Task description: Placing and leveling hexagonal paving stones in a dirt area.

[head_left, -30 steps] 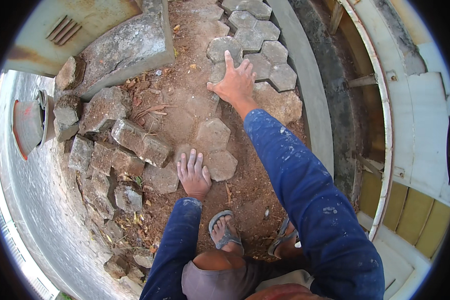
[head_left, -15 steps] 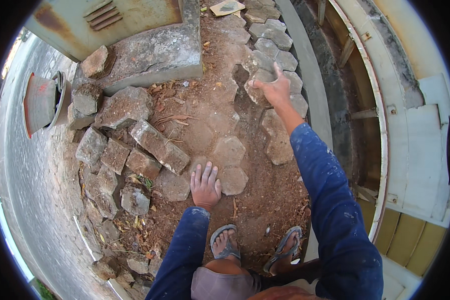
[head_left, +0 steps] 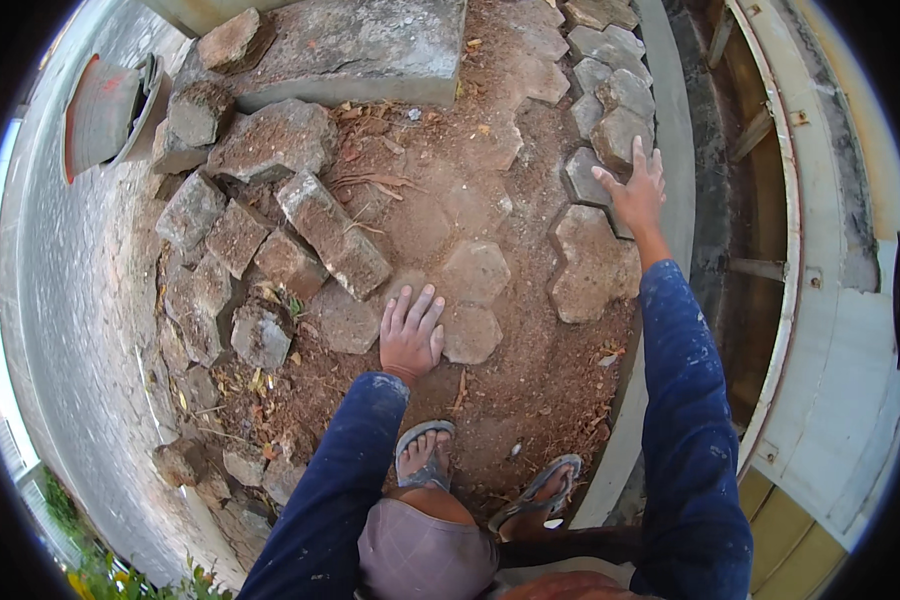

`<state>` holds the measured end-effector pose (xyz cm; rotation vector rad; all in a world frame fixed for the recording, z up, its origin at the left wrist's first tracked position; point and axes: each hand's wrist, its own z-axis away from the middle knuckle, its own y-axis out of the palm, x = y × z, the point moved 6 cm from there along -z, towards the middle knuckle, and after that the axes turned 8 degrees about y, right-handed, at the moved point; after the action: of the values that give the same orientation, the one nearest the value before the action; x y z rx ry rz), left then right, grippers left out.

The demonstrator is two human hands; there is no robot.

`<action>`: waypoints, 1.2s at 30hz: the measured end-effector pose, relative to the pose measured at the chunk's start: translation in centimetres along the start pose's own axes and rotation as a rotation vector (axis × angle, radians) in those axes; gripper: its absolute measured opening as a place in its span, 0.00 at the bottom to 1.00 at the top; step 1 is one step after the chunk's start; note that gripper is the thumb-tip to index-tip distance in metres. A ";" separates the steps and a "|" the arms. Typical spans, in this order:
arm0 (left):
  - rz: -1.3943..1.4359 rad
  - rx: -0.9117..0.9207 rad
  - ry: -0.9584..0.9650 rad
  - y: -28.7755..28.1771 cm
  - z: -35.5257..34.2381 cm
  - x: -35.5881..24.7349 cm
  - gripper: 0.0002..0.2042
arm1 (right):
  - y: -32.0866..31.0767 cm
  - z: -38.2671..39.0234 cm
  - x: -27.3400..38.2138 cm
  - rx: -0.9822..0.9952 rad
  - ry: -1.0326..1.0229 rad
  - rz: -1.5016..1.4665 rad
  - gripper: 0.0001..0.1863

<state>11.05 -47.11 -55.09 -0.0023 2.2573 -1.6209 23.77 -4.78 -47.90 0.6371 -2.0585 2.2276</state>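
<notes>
My left hand (head_left: 410, 332) lies flat with its fingers spread, on the ground between two worn hexagonal pavers, one on its left (head_left: 347, 322) and one on its right (head_left: 472, 333). Farther ahead, my right hand (head_left: 638, 192) is open over the row of pavers along the curb. Its fingertips reach a brown hexagonal paver (head_left: 620, 132), and its thumb is beside a darker grey paver (head_left: 585, 177). Whether it presses on them cannot be told. Just nearer sits a dirt-covered double paver (head_left: 590, 262), its right edge close to my wrist.
Loose pavers and broken blocks (head_left: 335, 235) are heaped at the left. A bucket (head_left: 105, 115) lies tipped beyond them. A concrete slab (head_left: 370, 50) stands at the back. The curb (head_left: 670, 130) runs down the right side, beside a metal-framed trough (head_left: 760, 210).
My right hand has shifted toward the curb, off the paver it was spread over. The view has also moved. My left hand stays flat at the same spot.
</notes>
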 end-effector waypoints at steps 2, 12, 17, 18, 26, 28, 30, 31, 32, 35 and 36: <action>0.006 -0.002 -0.001 -0.2 -0.2 -0.1 0.22 | 0.1 1.6 -1.1 -0.023 -0.048 -0.010 0.53; 0.031 0.066 -0.049 -3.8 -1.3 -1.6 0.23 | 2.1 20.2 1.2 0.208 -0.716 0.095 0.38; 0.204 0.222 -0.119 -8.1 3.4 -5.1 0.25 | 4.7 21.6 -0.4 0.059 -0.792 0.236 0.29; 0.191 0.261 -0.101 -9.1 5.1 -5.9 0.24 | 4.4 21.6 -0.2 0.055 -0.775 0.247 0.27; 0.072 0.118 -0.479 -17.4 15.9 -2.7 0.24 | 4.4 21.8 -1.0 0.021 -0.808 0.245 0.29; -0.084 -0.040 -0.620 -20.0 16.5 1.7 0.26 | 4.1 22.2 -0.7 0.037 -0.814 0.224 0.30; -0.223 -0.160 -0.674 -22.4 15.5 7.2 0.30 | 3.4 22.3 -1.3 0.047 -0.799 0.225 0.31; -0.293 -0.184 -0.688 -23.5 15.0 10.3 0.31 | 3.2 22.5 -1.8 0.082 -0.808 0.144 0.32; -0.302 -0.180 -0.726 -23.6 14.1 13.3 0.34 | 2.8 22.6 -2.6 0.110 -0.806 0.070 0.33; -0.376 -0.124 -0.764 -23.8 13.9 23.6 0.39 | 1.2 25.8 -4.9 0.138 -0.719 0.086 0.34; -0.335 0.007 -0.828 -21.8 13.2 26.1 0.40 | 0.4 27.4 -6.4 0.169 -0.682 0.081 0.35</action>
<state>-13.98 -72.07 -46.21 -0.9126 1.6427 -1.3960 36.85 -29.61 -49.46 1.5347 -2.1751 2.4850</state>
